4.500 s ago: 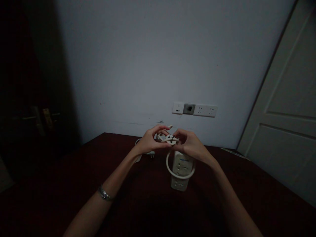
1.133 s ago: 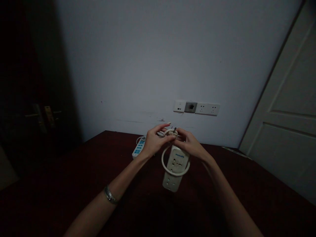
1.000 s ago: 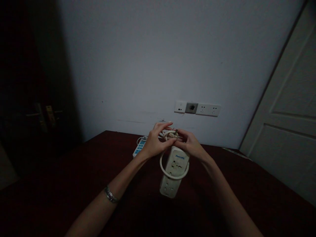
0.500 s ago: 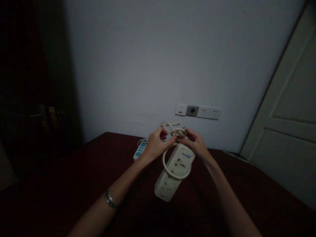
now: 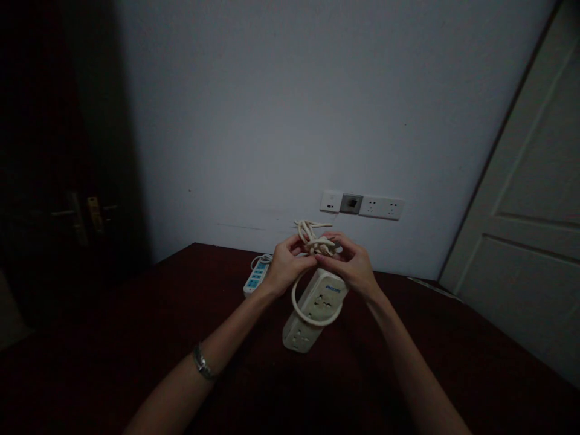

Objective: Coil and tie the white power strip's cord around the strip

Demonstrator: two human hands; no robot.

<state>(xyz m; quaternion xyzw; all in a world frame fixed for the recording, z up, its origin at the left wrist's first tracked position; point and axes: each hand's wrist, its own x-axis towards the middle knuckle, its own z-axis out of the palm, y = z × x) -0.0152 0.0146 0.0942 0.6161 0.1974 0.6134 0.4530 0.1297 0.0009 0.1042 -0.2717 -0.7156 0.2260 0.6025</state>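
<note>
Both hands meet at a bundled white power cord [image 5: 319, 244]. My left hand [image 5: 287, 266] pinches the bundle from its left side, thumb pointing inward. From the right, my right hand [image 5: 351, 263] grips the same bundle between thumb and fingers. Below the hands is a white Philips power strip [image 5: 312, 311], tilted, its sockets facing me. A loop of the cord hangs across its front. Whether the strip's lower end touches the table, I cannot tell. The part of the bundle between the fingers is hidden.
A second power strip [image 5: 257, 275], white with blue sockets, lies on the dark red table [image 5: 190, 314], partly behind my left hand. Wall sockets [image 5: 381, 207] sit on the wall behind. A white door [image 5: 530, 241] stands at right, and a dark door with a handle [image 5: 79, 217] at left.
The cord bundle has shifted slightly left, and my right hand has moved left, closer to my left hand. The hanging power strip has swung a little left and upward.
</note>
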